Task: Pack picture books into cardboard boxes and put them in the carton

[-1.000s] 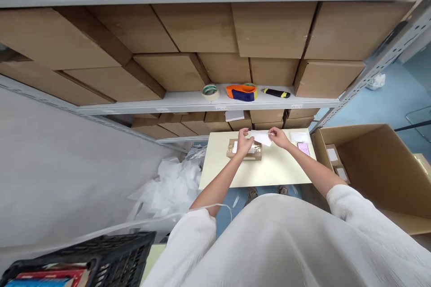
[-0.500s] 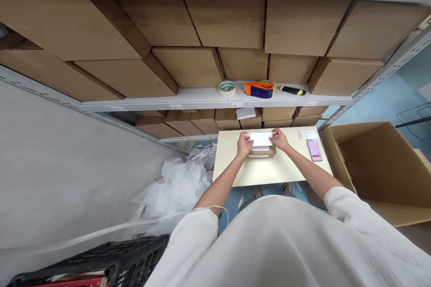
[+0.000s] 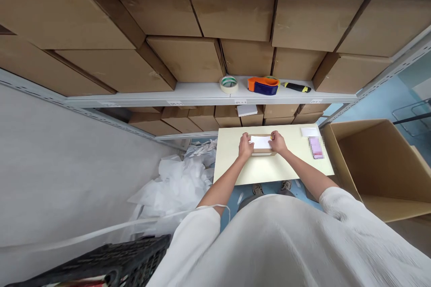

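Observation:
A small brown cardboard box [image 3: 264,152] sits on the pale yellow table [image 3: 235,170] in front of me. On its top lies a white label sheet [image 3: 261,142]. My left hand [image 3: 246,145] has its fingers closed at the sheet's left end, thumb pressed on the paper. At the right end my right hand [image 3: 277,142] pinches the sheet in the same way. Both hands rest against the box's sides. A small yellow spot shows by the right fingertips.
On the shelf [image 3: 202,89] are a tape roll [image 3: 229,84], an orange and blue tape dispenser [image 3: 264,85] and a utility knife [image 3: 296,87]. A phone [image 3: 315,147] and white paper [image 3: 309,132] lie at the table's right. A large open carton [image 3: 343,161] stands beside it; backing paper [image 3: 178,184] heaps left.
Both hands have lowered the white sheet, which was held above the box, so it now lies on the box's top. The view has tilted slightly.

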Motion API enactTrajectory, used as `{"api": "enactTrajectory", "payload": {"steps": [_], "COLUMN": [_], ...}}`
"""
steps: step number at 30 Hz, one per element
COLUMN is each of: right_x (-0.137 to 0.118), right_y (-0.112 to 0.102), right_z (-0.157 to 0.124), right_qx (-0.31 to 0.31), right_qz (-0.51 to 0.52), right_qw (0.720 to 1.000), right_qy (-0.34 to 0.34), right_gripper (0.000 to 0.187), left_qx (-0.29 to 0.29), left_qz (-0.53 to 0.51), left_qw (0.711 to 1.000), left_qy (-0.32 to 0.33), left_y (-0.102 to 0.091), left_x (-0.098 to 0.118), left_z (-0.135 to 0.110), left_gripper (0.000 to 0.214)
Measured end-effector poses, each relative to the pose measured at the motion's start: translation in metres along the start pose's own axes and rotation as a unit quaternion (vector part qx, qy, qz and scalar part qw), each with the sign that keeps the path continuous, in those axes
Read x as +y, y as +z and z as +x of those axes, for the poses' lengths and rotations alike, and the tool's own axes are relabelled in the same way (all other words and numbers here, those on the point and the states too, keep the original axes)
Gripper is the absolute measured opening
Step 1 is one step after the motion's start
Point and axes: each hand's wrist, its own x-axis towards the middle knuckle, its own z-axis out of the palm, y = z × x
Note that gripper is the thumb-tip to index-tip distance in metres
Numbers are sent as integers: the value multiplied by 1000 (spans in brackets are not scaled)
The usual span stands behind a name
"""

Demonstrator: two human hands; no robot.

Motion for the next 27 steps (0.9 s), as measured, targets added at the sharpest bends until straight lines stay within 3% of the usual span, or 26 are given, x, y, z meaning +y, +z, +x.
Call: {"api": "enactTrajectory", "payload": {"steps": [10,14,16,18,20,22,27], "right_x": [-8,-9,-6,0,7,12,17], "right_y": [2,-1,1,3,4,4,-2], "right_z": [-9,-23,-32,-40,-45,-48,-48], "right_qx": [-11,-15,-61,-107,-128,-127,-100], "right_qz": [-141,-253,-287,-318,-346,-352,-269], "right_qw": [990,960,937,917,911,916,955], "right_qy": [-18,-120,-191,-216,-187,-145,-78], "right_gripper": [40,40,50,65,78,86,93], "left_qx": [-17,-14,-77,-143,-171,-164,-146], "left_qz": [142,234,250,270,296,308,261], "left_qw": [989,957,932,908,900,906,941], "left_qy": [38,169,250,285,272,239,160], "left_y": [-6,-13,-15,-15,-15,-16,-21], "left_x": [8,9,5,-2,-10,-17,-18], "left_z": [-10,-17,-19,-21,-23,-24,-22], "left_gripper": [45,45,50,56,66,78,106]}}
